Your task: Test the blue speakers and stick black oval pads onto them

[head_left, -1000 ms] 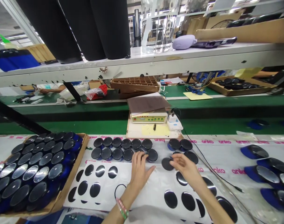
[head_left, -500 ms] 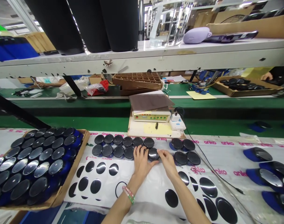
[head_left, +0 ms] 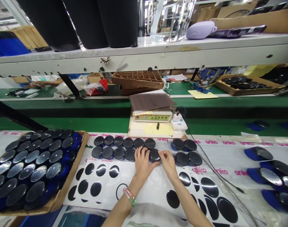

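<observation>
A round part with a glossy black top [head_left: 154, 155] stands near the middle of the bench, at the right end of the front row of similar parts [head_left: 119, 153]. My left hand [head_left: 143, 162] is at its left side, fingers spread over the row's end and thumb by its front edge. My right hand [head_left: 167, 160] touches its right edge with fingertips pressed together; whether something thin is between them is too small to tell. White sheets with black discs [head_left: 95, 189] lie left of my forearms, and more such sheets [head_left: 209, 187] lie on the right.
A cardboard tray of blue-sided, black-topped parts [head_left: 70, 176] is at the left. Four such parts [head_left: 182, 158] stand right of my hands; others [head_left: 269, 176] are farther right. A control box [head_left: 153, 116] and cable [head_left: 212, 160] lie beyond. A shelf [head_left: 144, 60] crosses above.
The whole view has shifted slightly. Both hands remain at the same round part, with little visible finger movement.
</observation>
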### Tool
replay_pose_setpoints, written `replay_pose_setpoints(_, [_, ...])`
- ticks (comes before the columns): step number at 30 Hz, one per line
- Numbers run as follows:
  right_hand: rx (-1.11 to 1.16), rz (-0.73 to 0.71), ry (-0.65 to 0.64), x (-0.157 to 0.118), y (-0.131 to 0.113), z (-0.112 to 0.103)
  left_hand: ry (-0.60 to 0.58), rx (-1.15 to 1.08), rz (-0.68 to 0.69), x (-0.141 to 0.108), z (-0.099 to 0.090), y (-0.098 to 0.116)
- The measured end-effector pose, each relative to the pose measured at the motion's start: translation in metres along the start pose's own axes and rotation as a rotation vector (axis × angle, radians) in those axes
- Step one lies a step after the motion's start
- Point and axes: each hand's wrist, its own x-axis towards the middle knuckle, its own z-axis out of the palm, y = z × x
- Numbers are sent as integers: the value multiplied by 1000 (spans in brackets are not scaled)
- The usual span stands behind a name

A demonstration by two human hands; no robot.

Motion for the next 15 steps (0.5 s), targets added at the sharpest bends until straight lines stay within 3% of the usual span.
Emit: replay_pose_setpoints(15, [-86, -127, 90, -5, -8, 5, 0, 8, 6, 0, 0, 0])
